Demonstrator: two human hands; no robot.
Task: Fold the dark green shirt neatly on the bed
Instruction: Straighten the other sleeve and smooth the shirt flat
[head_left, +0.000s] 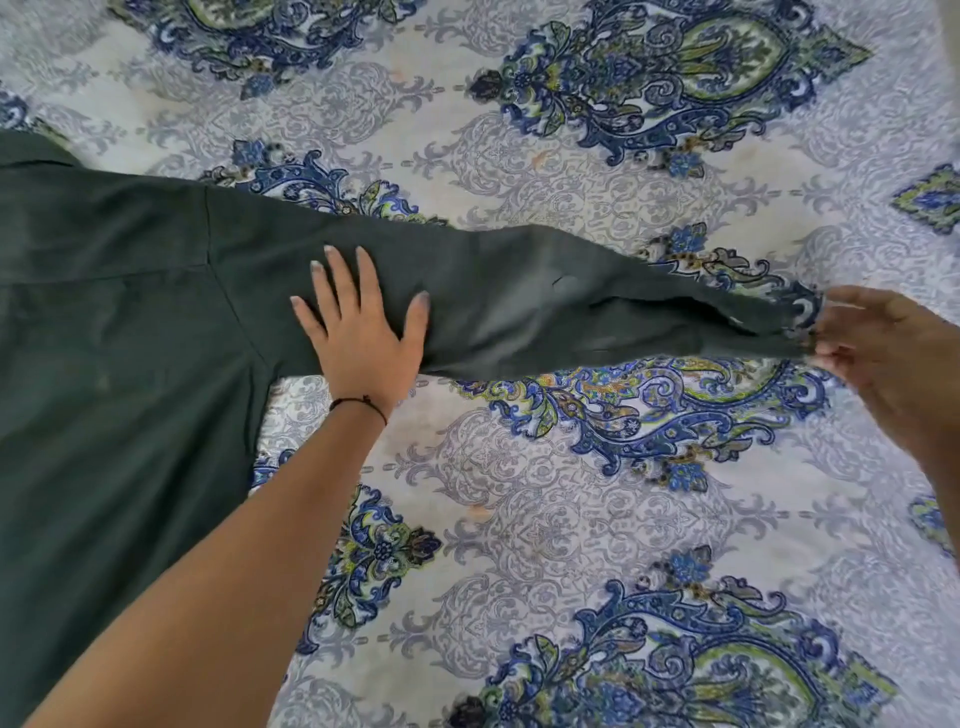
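Note:
The dark green shirt lies flat on the bed at the left, its body running off the left edge of the view. One long sleeve stretches out to the right across the sheet. My left hand rests palm down on the upper part of that sleeve, fingers spread and holding nothing. My right hand, at the right edge, pinches the cuff end of the sleeve and holds it taut just above the sheet.
The bed sheet is white and grey with large blue and green paisley motifs. It fills the whole view around the shirt. A thin dark thread band sits on my left wrist.

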